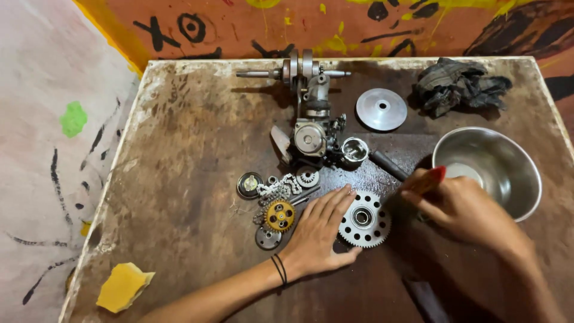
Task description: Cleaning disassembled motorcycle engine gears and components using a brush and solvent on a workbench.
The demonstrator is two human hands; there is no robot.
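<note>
— Pressing flat, fingers together, left hand (320,230) is steadying the toothed gear disc (365,219) near table (179,149) centre?
— Yes; right hand (457,206) is clamping a red-tipped tool (431,178) beside the steel bowl (496,164).

We find no packages, no labels, no signs and no screens here, only bare metal parts lying on the stained brown worktop (179,179), none of them wrapped or boxed as far as we can tell
</note>
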